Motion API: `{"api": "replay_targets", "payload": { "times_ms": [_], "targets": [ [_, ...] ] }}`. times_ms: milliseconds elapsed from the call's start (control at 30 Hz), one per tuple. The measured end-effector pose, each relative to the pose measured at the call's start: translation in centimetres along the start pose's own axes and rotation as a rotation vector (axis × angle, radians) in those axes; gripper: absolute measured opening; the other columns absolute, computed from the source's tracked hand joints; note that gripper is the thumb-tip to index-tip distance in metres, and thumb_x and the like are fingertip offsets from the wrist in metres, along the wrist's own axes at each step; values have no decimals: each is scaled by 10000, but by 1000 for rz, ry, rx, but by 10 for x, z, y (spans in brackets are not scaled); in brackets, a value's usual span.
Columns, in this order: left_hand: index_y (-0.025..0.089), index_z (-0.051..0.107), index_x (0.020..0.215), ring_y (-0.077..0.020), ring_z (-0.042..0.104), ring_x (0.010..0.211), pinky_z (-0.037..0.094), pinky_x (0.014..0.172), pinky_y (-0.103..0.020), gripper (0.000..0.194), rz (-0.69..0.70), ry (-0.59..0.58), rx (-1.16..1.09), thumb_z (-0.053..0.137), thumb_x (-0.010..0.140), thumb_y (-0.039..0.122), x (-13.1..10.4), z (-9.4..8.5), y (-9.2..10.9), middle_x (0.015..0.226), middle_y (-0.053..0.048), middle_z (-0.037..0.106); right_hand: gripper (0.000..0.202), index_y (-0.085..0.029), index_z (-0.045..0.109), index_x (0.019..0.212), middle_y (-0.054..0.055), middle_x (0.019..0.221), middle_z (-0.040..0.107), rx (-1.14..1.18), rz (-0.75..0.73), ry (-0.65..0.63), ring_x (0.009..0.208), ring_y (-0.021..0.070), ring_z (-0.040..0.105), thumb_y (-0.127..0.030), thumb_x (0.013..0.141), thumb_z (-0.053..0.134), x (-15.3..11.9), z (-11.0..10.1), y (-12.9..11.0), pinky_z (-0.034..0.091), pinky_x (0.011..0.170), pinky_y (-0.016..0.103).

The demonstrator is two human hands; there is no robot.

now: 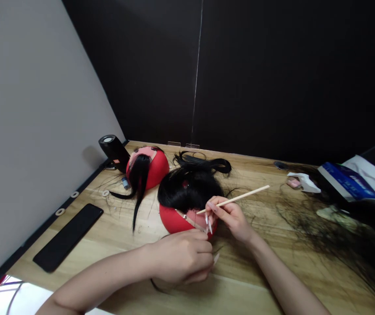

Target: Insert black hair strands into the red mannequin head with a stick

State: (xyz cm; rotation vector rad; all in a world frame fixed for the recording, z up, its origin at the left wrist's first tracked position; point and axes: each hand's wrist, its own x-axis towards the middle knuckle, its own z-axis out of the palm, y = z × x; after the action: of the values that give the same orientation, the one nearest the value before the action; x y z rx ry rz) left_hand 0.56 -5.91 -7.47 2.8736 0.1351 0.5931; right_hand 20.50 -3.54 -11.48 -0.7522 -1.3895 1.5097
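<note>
A red dome-shaped wig block (174, 220) sits on the table, with a pink cap base stretched over it and black hair (190, 190) swept toward its far side. My right hand (231, 218) is closed around a thin wooden stick (243, 195), pinched near its lower end, whose tip meets the pink base. My left hand (183, 256) rests at the near side of the block with curled fingers. Dark wisps of a hair strand (157, 287) come out from under it; the grip itself is hidden on its far side.
A second red block (158, 168) with hair stands behind left, beside a black cylindrical speaker (113, 153). A phone (69, 236) lies at left. Loose hair (325, 232), a crumpled tissue (308, 183) and a blue-white package (348, 181) lie at right. Dark panels rise behind.
</note>
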Motion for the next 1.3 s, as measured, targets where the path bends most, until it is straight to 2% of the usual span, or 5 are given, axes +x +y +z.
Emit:
{"api": "replay_targets", "payload": {
  "times_ms": [233,600,1000,1300],
  "targets": [
    [148,553,672,-159,398,644,402,616,-279,230,-26,37,-28,490,894,148,0,1,0,682,-42,573,314,-144,590,831,4,677,614,47,24,56,510,88,580,-443,923,612,1,1,2,503,490,199],
    [145,540,706,-126,440,646,406,623,-228,287,-233,9,-216,402,957,146,4,-4,1,699,-38,563,435,-147,564,786,-20,579,604,117,143,171,406,87,549,-554,796,715,7,11,-4,468,380,183],
    [149,536,686,-131,419,638,386,621,-242,315,-204,18,-190,393,967,161,4,0,0,666,-33,556,498,-150,545,735,-25,519,590,107,170,285,355,92,534,-590,698,775,10,18,-5,454,341,170],
    [151,544,678,-137,418,631,394,611,-247,320,-176,32,-129,398,963,156,4,1,1,653,-31,563,474,-158,516,726,-18,534,603,59,115,287,373,93,551,-580,764,729,9,19,-4,485,371,177]
  ]
}}
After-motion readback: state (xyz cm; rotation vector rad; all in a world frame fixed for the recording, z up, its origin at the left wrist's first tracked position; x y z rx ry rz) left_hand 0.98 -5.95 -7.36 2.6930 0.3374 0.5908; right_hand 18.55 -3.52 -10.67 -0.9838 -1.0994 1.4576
